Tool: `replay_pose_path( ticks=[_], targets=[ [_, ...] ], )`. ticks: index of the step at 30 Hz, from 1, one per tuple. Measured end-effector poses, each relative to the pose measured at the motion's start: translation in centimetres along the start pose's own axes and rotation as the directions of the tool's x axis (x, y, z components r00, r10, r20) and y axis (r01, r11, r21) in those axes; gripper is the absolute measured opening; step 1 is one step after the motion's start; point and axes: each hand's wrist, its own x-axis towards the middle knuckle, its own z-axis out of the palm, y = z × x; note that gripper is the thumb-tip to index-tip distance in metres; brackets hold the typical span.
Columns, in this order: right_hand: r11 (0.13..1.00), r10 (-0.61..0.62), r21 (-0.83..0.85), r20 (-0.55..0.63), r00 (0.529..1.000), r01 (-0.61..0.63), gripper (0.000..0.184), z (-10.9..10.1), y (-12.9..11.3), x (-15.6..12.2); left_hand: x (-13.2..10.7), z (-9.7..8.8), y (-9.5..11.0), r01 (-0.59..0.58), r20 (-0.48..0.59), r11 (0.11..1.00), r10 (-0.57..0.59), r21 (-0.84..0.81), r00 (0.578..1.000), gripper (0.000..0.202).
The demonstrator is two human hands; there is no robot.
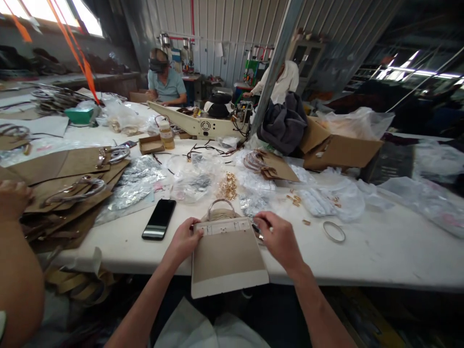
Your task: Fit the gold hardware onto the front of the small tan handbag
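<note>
A flat taupe bag panel (228, 256) with pale strips along its top and bottom lies at the table's front edge, its lower part hanging over. Behind its upper edge rises a curved bag handle (221, 203). My left hand (186, 239) grips the panel's upper left corner, thumb on top. At the upper right corner, my right hand (277, 237) is closed with fingers pinched by a small dark and shiny object (258, 231), whose kind I cannot make out. A heap of small gold metal fittings (228, 186) lies beyond the handle.
A black phone (159, 220) lies left of the panel. Stacked brown bag pieces (72, 193) with handles fill the left, near another person's arm (16, 251). A tape ring (334, 232), plastic bags (326, 193) and a cardboard box (340, 150) are on the right.
</note>
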Motion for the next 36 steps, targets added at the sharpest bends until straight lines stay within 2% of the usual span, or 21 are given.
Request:
replay_pose_path(
  ticks=[3,5,8,11,16,18,22,24,27,31,34,36],
  targets=[
    [0.973,-0.049,0.229,0.251,0.967,-0.010,0.015,3.2,-2.4,-1.9,0.4,0.0,-0.1,0.006,0.034,1.000,-0.007,0.023,0.999,0.033],
    [0.965,-0.050,0.261,0.309,0.950,-0.034,0.014,5.1,-2.5,-2.5,0.8,0.1,-0.3,0.015,0.037,0.998,-0.018,0.060,0.999,0.031],
    [0.962,-0.016,0.264,0.292,0.956,-0.064,0.015,6.7,-1.4,-2.9,1.1,0.7,-0.5,0.029,-0.009,0.997,-0.028,0.065,1.000,0.031],
    [0.960,-0.027,0.277,0.238,0.971,-0.041,0.013,7.2,-0.5,-3.2,1.1,1.4,-0.6,0.054,-0.031,0.998,-0.053,0.027,0.998,0.032],
    [0.969,-0.048,0.247,0.163,0.986,0.006,0.011,7.9,-0.4,-3.7,1.4,1.1,-0.6,0.074,0.025,0.995,-0.075,0.060,0.997,0.030],
    [0.975,-0.026,0.222,0.145,0.989,-0.007,0.011,8.2,-0.5,-3.9,1.7,0.6,-0.3,0.022,0.017,0.991,-0.024,0.129,1.000,0.032],
    [0.975,-0.015,0.222,0.109,0.994,-0.010,0.013,8.6,-0.3,-4.2,1.8,-0.1,1.2,-0.172,-0.031,0.938,0.189,0.301,0.981,0.046],
    [0.976,0.003,0.218,0.096,0.995,-0.024,0.013,8.8,-0.2,-4.4,1.7,0.1,2.4,-0.262,0.011,0.906,0.274,0.333,0.962,0.053],
    [0.976,0.042,0.208,0.076,0.996,-0.057,0.015,9.1,0.1,-4.7,1.8,0.8,3.9,-0.374,0.147,0.859,0.344,0.349,0.927,0.056],
    [0.974,0.047,0.218,0.064,0.997,-0.060,0.017,9.4,0.3,-4.9,2.9,1.8,4.7,-0.473,0.381,0.783,0.325,0.404,0.865,0.049],
    [0.972,0.048,0.226,0.072,0.996,-0.063,0.017,9.4,0.3,-4.9,4.5,2.1,4.6,-0.510,0.456,0.747,0.310,0.426,0.834,0.048],
    [0.971,0.044,0.232,0.071,0.996,-0.059,0.017,9.3,0.4,-4.9,5.6,2.0,4.6,-0.517,0.477,0.754,0.308,0.405,0.823,0.048]
  ],
)
